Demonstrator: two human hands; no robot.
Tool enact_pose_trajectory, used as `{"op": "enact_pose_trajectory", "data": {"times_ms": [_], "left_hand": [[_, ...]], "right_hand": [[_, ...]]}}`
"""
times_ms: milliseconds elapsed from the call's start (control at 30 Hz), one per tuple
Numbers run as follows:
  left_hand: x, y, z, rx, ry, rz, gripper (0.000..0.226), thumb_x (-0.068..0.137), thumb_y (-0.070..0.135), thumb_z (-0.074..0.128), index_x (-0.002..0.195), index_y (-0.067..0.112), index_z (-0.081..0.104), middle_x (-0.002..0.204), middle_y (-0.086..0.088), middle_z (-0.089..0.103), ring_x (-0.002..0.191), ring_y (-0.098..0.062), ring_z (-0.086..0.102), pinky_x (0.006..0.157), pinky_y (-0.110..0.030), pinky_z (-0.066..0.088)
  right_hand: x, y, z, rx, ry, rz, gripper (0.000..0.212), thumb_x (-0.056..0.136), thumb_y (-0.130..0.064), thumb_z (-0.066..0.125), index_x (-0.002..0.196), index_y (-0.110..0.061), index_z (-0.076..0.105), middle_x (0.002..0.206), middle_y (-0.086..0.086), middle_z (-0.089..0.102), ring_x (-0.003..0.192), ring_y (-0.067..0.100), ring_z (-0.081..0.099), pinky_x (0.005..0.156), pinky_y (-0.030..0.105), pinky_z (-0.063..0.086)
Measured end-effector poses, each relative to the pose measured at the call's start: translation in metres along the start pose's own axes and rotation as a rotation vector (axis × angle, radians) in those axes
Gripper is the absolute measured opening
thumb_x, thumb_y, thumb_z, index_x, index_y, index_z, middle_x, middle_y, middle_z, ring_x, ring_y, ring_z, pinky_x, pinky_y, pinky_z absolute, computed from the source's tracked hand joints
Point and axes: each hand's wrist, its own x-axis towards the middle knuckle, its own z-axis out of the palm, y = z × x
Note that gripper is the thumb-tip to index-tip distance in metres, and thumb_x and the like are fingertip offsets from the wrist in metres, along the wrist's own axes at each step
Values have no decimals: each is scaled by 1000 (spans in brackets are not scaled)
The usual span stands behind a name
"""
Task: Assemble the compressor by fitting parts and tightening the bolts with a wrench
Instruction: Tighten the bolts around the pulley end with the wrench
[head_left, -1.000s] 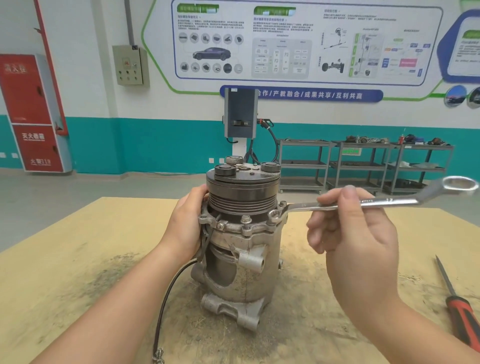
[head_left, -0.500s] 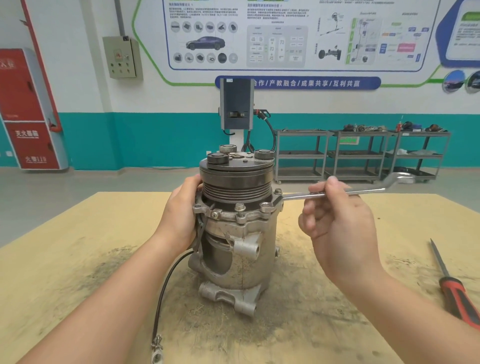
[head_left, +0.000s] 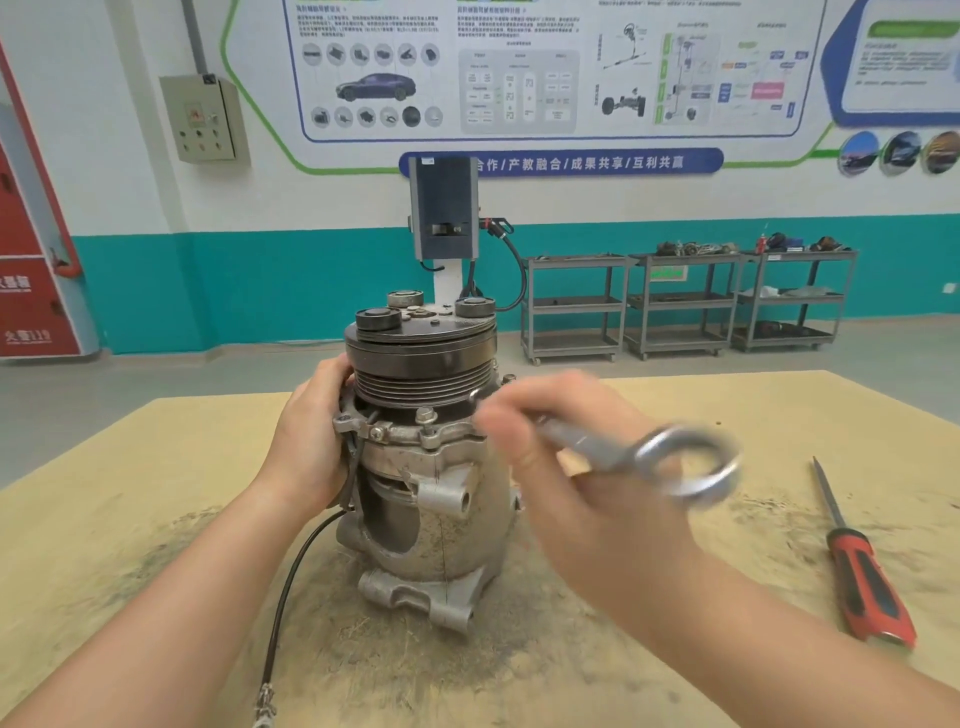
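Note:
The grey metal compressor (head_left: 441, 525) stands upright on the wooden table (head_left: 130, 519), its dark grooved pulley (head_left: 421, 374) on top. Bolts (head_left: 425, 414) sit along the flange under the pulley. My left hand (head_left: 311, 441) grips the compressor's left side at the flange. My right hand (head_left: 566, 467) holds the silver wrench (head_left: 644, 457) just right of the compressor. The wrench is blurred with motion, its ring end pointing towards me and to the right. Its other end is hidden behind my fingers near the flange.
A red-handled screwdriver (head_left: 862, 577) lies on the table at the right. A black cable (head_left: 291, 582) with a plug trails from the compressor towards the near edge. Metal shelf carts (head_left: 685, 306) and a charging post (head_left: 444, 218) stand behind the table.
My right hand has swung the wrench round from pointing right and away to pointing towards me. My left hand has kept its grip on the compressor. The camera has moved closer.

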Motion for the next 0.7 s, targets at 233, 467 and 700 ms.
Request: {"op": "enact_pose_trajectory", "data": {"times_ms": [233, 467, 700], "left_hand": [[0, 2, 1, -21, -9, 1, 58, 100, 30, 37, 56, 28, 74, 67, 5, 72, 61, -4, 67, 46, -14, 47], [-1, 3, 1, 8, -41, 27, 60, 102, 26, 34, 58, 31, 75, 68, 6, 73, 64, -2, 68, 51, -15, 48], [-3, 4, 0, 47, -30, 72, 63, 103, 22, 31, 60, 37, 75, 68, 12, 72, 62, 5, 66, 49, -9, 46]], "right_hand": [[21, 9, -15, 637, 306, 872, 34, 100, -15, 46, 71, -13, 63, 52, 1, 53, 43, 15, 47, 42, 22, 37], [25, 35, -20, 918, 257, 1205, 23, 97, -14, 44, 78, -7, 55, 56, 3, 44, 41, 13, 37, 37, 21, 31], [-7, 24, -4, 271, 186, 285, 30, 100, -30, 48, 77, -20, 65, 61, -10, 57, 56, 7, 55, 54, 19, 43]]}}
